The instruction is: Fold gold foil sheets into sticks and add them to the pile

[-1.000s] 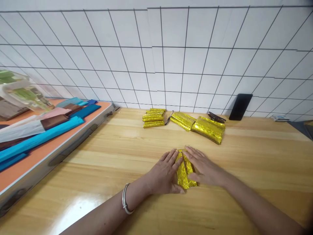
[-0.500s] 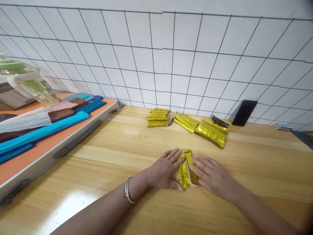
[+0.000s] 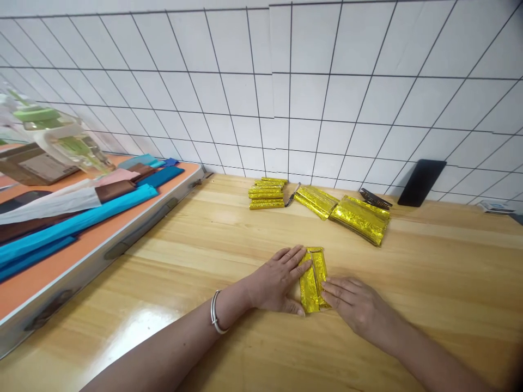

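A sheet of gold foil paper point(image 3: 309, 288), folded into an upright strip with a seam down its middle, lies on the wooden table. My left hand point(image 3: 280, 280) rests flat on its left side, thumb and fingers spread. At the lower right edge of the paper, my right hand point(image 3: 357, 305) has its fingers bunched together against the fold; its thumb is mostly hidden. Beyond the hands lie a stack of gold foil pieces point(image 3: 359, 218), another flat gold piece point(image 3: 314, 201) beside it, and several narrow folded gold strips point(image 3: 266, 195).
A dark pen-like object point(image 3: 292, 195) and a black clip-like object point(image 3: 375, 198) lie near the gold pieces. A black phone point(image 3: 421, 182) leans on the tiled wall. To the left, an orange-topped board point(image 3: 163, 185) holds coloured paper rolls, a cardboard box point(image 3: 36, 163) and a green-lidded bottle point(image 3: 61, 133).
The right flap of the gold foil paper now lies against the seam, covering the pale underside seen before. My right hand has slid down along its right edge. The camera view shifted slightly.
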`<state>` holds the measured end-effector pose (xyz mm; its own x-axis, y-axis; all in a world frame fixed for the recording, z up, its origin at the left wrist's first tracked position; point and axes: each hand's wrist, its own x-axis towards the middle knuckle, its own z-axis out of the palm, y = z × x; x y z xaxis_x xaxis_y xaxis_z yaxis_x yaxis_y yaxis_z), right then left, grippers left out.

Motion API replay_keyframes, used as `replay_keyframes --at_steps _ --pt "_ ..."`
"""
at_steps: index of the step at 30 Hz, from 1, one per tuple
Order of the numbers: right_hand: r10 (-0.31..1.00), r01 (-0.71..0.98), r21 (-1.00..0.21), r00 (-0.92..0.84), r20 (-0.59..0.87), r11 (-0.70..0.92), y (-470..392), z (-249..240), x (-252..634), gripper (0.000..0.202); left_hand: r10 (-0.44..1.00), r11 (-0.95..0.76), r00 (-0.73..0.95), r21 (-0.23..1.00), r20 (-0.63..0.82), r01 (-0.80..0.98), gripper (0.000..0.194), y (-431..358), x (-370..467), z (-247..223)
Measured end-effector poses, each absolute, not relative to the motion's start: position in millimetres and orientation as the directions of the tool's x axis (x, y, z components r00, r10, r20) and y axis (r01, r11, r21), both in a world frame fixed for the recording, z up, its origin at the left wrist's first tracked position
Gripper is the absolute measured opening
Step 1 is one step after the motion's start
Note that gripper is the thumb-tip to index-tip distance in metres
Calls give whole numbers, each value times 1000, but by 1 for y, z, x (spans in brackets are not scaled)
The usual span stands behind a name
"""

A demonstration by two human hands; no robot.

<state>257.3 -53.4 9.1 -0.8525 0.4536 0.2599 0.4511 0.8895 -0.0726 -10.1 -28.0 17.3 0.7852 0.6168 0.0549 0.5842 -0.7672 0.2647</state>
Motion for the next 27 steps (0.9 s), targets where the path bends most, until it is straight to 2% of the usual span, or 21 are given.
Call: replay_keyframes --at_steps 11,17,20,25,27 --pt "461 471 -40 -838 291 881 -57 5 258 32 615 -765 788 241 -1 597 102 -36 -6 25" --pt "479 494 -46 -810 339 868 -57 3 256 30 640 -746 769 251 10 617 93 -50 -7 27" --pt "486 501 -58 -796 361 864 -57 4 255 29 636 -757 768 257 79 601 82 -56 -5 25" --pt "512 502 -135 -767 386 854 -55 5 255 28 556 -829 783 252 278 500 43 -67 1 20" --pt "521 495 -172 -761 386 851 -54 6 256 28 513 -858 790 219 335 465 34 -70 2 19"
